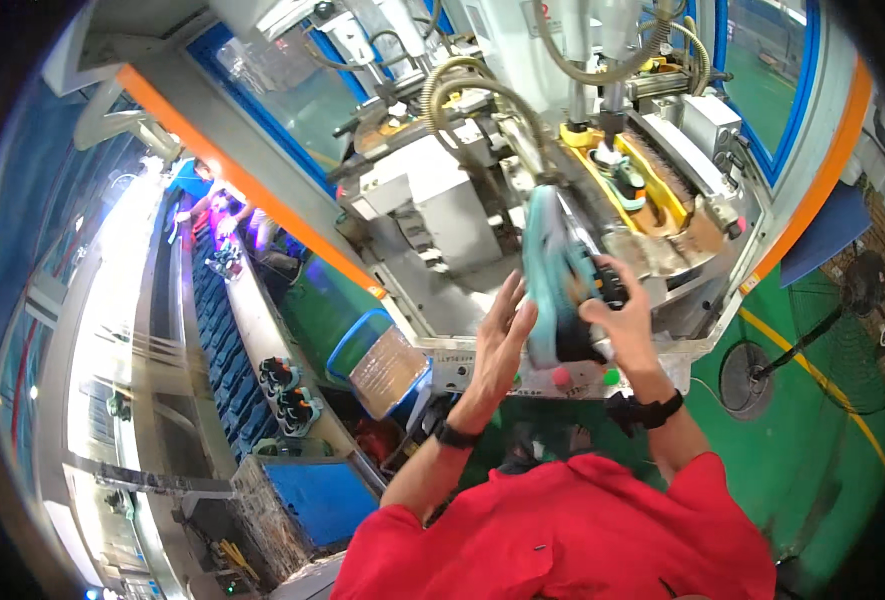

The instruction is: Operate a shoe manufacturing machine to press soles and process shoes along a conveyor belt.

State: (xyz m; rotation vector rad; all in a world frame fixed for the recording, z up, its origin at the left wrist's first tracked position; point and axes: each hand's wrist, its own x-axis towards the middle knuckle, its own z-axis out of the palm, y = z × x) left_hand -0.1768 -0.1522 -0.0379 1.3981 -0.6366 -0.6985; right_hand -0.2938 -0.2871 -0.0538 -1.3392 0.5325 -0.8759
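Shoe (550,265) — teal, black; shirt (562,530) red; floor (812,500) green with yellow line (870,437); machine frame (822,190) — orange-edged.

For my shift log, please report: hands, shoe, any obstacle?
Right bare hand grips blurred teal-and-black shoe; left bare hand open alongside, contact unclear. Possible obstacle: boxy grey-white machine directly ahead.

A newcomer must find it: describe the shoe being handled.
Find the big white machine edged in orange. Before it, between the left hand and right hand, is the teal shoe, dark at its lower end. Unlike the other shoe, in the yellow holder, it is held and blurred.
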